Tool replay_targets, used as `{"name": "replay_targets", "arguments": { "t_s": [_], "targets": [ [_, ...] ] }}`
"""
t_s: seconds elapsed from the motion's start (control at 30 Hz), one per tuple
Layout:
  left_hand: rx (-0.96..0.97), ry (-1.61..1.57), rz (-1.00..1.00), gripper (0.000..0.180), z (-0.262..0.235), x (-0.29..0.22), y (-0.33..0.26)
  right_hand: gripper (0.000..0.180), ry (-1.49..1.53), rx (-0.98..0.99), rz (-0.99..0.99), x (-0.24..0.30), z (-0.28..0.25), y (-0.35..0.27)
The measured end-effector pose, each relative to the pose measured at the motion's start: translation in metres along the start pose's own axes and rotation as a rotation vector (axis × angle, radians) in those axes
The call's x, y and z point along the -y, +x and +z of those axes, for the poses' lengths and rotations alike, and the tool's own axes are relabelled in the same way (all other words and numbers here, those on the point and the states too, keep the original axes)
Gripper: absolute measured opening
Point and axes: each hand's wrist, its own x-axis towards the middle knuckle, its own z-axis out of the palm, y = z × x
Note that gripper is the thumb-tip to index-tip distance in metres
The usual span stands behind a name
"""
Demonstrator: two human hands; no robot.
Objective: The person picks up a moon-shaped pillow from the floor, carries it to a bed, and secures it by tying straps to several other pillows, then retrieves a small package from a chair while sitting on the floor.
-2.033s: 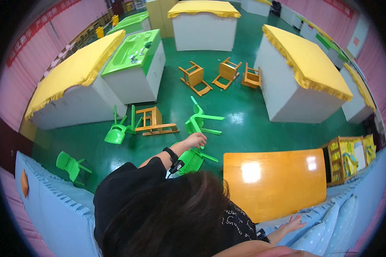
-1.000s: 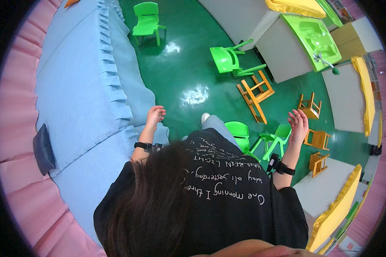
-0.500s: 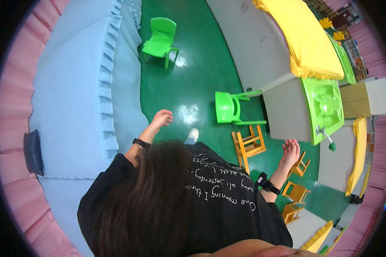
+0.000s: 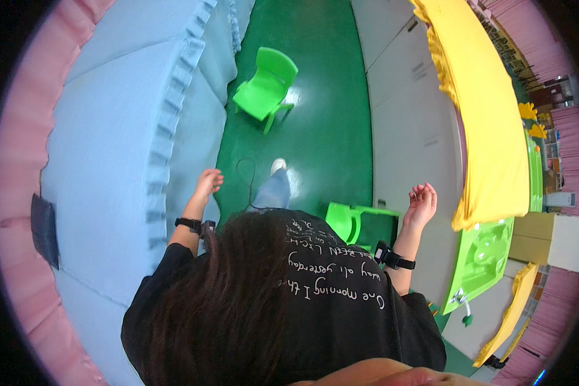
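Observation:
My left hand [image 4: 209, 183] is held out in the air beside the edge of the blue covered bed or table [image 4: 109, 128], its fingers loosely bent and nothing in them. On the other side my right hand [image 4: 421, 204] hangs in front of the white cabinet [image 4: 405, 122], palm partly up, fingers lightly curled and empty. Each wrist wears a black strap with a small device. Nearest to my right forearm is a green plastic chair [image 4: 344, 222], partly hidden by my body. Another green chair [image 4: 266, 83] stands ahead on the floor.
The green floor [image 4: 328, 128] runs as an aisle ahead between the blue cover and the cabinet. A yellow cloth [image 4: 482, 122] drapes the cabinet top. Farther right is a green toy sink [image 4: 482, 257] with a tap. A thin dark cable loops near my white shoe [image 4: 278, 166].
I have moved forward along the aisle. The far chair is nearer, and the near chair and sink have slid back beside me. The wooden stools have mostly left the view. Both hands stay empty.

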Motion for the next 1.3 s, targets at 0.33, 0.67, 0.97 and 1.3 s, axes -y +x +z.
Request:
{"name": "replay_targets", "arguments": {
  "t_s": [0.33,0.67,0.97,1.3],
  "targets": [
    [0.307,0.229,0.048,0.017,0.155,-0.187,0.187,0.013,0.069,-0.098,-0.137,0.024,0.161,0.197],
    [0.527,0.429,0.153,0.018,0.34,-0.342,0.344,0.016,0.059,-0.448,-0.126,0.001,0.17,0.416],
    [0.443,0.351,0.206,0.018,0.442,-0.488,0.475,0.028,0.146,-0.116,0.41,-0.077,0.28,0.668],
    [0.361,0.254,0.157,0.018,0.475,-0.62,0.619,0.025,0.356,-0.348,0.249,-0.181,0.361,0.912]
  ]
}}
